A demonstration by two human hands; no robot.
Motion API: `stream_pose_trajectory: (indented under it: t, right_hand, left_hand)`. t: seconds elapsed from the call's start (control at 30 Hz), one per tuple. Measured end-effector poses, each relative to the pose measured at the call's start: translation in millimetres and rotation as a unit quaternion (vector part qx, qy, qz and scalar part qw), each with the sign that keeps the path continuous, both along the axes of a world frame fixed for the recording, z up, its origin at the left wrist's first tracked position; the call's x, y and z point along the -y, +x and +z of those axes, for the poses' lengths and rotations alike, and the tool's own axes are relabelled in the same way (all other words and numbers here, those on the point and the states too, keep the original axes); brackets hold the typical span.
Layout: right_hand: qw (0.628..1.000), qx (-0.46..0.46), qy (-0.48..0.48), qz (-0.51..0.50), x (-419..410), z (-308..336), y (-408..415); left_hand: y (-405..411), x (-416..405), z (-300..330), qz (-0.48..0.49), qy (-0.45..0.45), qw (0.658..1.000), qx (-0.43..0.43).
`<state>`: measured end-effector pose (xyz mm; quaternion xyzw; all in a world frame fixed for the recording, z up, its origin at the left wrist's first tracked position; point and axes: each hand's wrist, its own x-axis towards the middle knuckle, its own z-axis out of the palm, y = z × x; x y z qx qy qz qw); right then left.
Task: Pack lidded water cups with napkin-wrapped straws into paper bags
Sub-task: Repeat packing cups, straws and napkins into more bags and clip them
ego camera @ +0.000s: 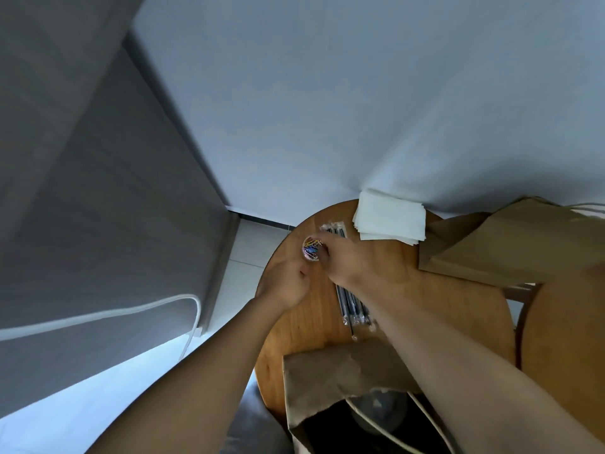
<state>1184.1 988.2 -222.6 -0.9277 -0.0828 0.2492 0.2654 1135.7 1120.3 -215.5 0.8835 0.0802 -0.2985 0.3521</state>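
Left hand (288, 285): rests near the left edge of the round brown wooden desk (314, 326). Fingers loosely curled toward the palm; whether they hold anything cannot be told from here.

Small round dish of coloured wire paper clips (312, 249): sits just beyond the left hand, at the far-left part of the desk. Clips are light, springy and apt to tangle; best lifted singly by one loop with fingertip and thumb.

Right hand (347, 257): reaches across the desk to the dish. Fingers bent down at its rim, touching or dipping into the clips; whether one is already pinched is hidden by the hand itself.

Bundle of black drinking straws in clear plastic sleeves (355, 308): lies on the desk under the right wrist, running from beside the dish toward the near edge. Thin, light, slippery in the wrap; a mid-length pinch would seem safest.

Stack of white paper napkins (389, 217): far side of the desk, against the wall. Soft, flimsy; the top sheet should peel from a corner.

Open brown paper bag with white cord handles (327, 378): near edge, mouth toward the person. A clear domed cup lid (376, 407) shows dimly inside; the cup likely sloshes and crushes if squeezed, so hold low on the wall.

Flat brown paper bags (497, 244): piled at the right, overlapping the desk edge. Stiff but creasable.
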Motion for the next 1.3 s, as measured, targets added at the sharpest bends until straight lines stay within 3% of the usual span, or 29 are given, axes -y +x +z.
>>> stream_pose_trajectory:
  t: [0.17, 0.3, 0.53, 0.73, 0.83, 0.87, 0.9, 1.0, 1.03, 1.1, 1.2, 1.3]
  right_hand:
    - [0.998, 0.003, 0.043, -0.049, 10.4, 49.3, -13.1]
    - [0.956, -0.049, 0.2, -0.207, 33.1, 102.3, -49.4]
    - [0.827, -0.117, 0.417, -0.359, 75.6, 158.3, -127.7]
    - [0.643, -0.203, 0.565, -0.475, 106.4, 178.0, -177.8]
    - [0.599, -0.207, 0.598, -0.49, 121.3, 177.8, -192.6]
    - [0.616, -0.204, 0.584, -0.488, 126.1, 176.5, -196.2]
    - [0.659, -0.196, 0.549, -0.476, 130.4, 175.5, -199.8]
    - [0.898, -0.089, 0.269, -0.337, 145.4, 170.1, -214.6]
    - [0.948, -0.048, 0.176, -0.262, 150.2, 166.4, -220.8]
    - [0.984, -0.049, 0.086, -0.145, 157.6, 157.0, -230.0]
    - [0.988, -0.124, 0.053, -0.072, 160.5, 150.0, -237.8]
    - [0.992, -0.126, -0.021, -0.009, 158.9, 150.7, -238.8]
  left_hand:
    - [-15.3, 12.3, 24.0, -0.001, -0.03, 0.999, 0.034]
    - [-47.5, 20.9, 63.7, 0.048, -0.039, 0.993, 0.099]
    - [-135.3, 33.9, 110.0, 0.161, -0.06, 0.971, 0.166]
    - [-188.8, 41.0, 125.8, 0.217, -0.048, 0.953, 0.204]
    - [-209.8, 41.9, 127.2, 0.218, -0.034, 0.952, 0.213]
    - [-217.9, 41.4, 127.3, 0.221, -0.036, 0.951, 0.213]
    - [-226.3, 40.5, 126.5, 0.231, -0.041, 0.948, 0.213]
    - [-249.1, 35.6, 120.2, 0.284, -0.047, 0.934, 0.21]
    - [-254.3, 33.8, 116.7, 0.287, -0.037, 0.936, 0.2]
    - [-259.5, 30.5, 109.5, 0.247, -0.014, 0.954, 0.168]
    - [-256.9, 28.2, 103.0, 0.14, -0.001, 0.983, 0.122]
    - [-250.8, 30.0, 106.5, 0.067, -0.023, 0.996, 0.059]
